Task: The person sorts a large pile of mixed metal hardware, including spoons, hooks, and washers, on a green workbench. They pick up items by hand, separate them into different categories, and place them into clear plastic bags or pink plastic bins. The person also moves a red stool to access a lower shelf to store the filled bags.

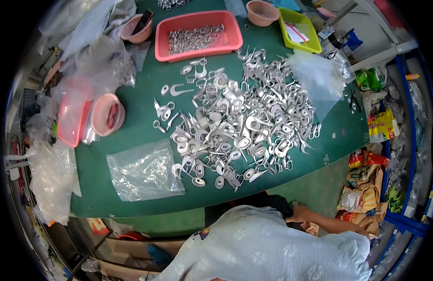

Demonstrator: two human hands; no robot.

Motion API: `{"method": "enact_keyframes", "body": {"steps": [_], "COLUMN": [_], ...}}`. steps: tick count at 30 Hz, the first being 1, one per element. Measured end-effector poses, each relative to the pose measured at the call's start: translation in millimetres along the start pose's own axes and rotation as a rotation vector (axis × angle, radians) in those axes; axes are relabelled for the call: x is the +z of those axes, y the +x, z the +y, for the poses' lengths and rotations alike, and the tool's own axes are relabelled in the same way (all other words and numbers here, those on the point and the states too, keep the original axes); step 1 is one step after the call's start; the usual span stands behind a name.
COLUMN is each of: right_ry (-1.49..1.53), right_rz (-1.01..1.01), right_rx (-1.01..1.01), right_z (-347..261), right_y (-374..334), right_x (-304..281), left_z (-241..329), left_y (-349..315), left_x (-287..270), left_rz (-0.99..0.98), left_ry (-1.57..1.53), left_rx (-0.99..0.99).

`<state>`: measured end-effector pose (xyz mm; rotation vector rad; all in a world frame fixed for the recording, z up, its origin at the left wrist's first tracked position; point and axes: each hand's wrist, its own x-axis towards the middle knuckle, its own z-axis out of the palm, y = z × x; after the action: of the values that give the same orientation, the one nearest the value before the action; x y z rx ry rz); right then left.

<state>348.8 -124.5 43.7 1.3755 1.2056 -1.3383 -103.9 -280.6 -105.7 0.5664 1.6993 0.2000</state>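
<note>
A great heap of loose silver metal lugs and ring-ended fittings (244,122) is lying across the middle of the green bench (132,103), spreading toward its right edge and thinning to a few single pieces on the left. By the look of it, the sorting is only partly done. The red-pink rectangular plastic tray (235,28) at the far edge is holding a shallow layer of similar silver pieces (195,37), while far more are still waiting on the bench.

The left hand and the right hand of the person wearing the camera are both out of the picture, so I cannot tell whether they are released or grasping anything.

A co-worker in a white flower-patterned shirt (272,248) is bending low below the near edge, with one bare arm (328,222) reaching to the right. The end of that arm is hidden.

A flat clear plastic bag (144,171) is lying near the near-left corner, just beside the heap. A round pink plastic bowl (106,114) is sitting toward the left edge, next to a pink tray wrapped in clear film (73,117). A yellow-green plastic tray (312,40) is occupying the far-right corner, with crumpled clear bags (319,75) overlapping the heap's right side. Coloured packets (361,187) are crowding the floor beyond the right edge.
</note>
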Motion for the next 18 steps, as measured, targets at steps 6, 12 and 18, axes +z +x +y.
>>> {"method": "enact_keyframes", "body": {"steps": [6,12,18], "right_ry": [-0.253,-0.232,0.013], "right_rz": [0.126,0.257,0.090], "right_rx": [0.121,-0.006,0.037], "right_z": [15.4,83.0,77.7], "right_y": [44.7,128.5,138.8], "right_x": [-2.5,29.8,36.1], "left_z": [-80.7,-147.7,-190.8], "left_y": [27.9,26.8,0.0], "left_x": [48.0,103.0,156.6], "left_rz": [0.038,0.138,0.152], "left_ry": [-0.056,-0.148,-0.190], "left_rx": [-0.094,-0.162,-0.192]}}
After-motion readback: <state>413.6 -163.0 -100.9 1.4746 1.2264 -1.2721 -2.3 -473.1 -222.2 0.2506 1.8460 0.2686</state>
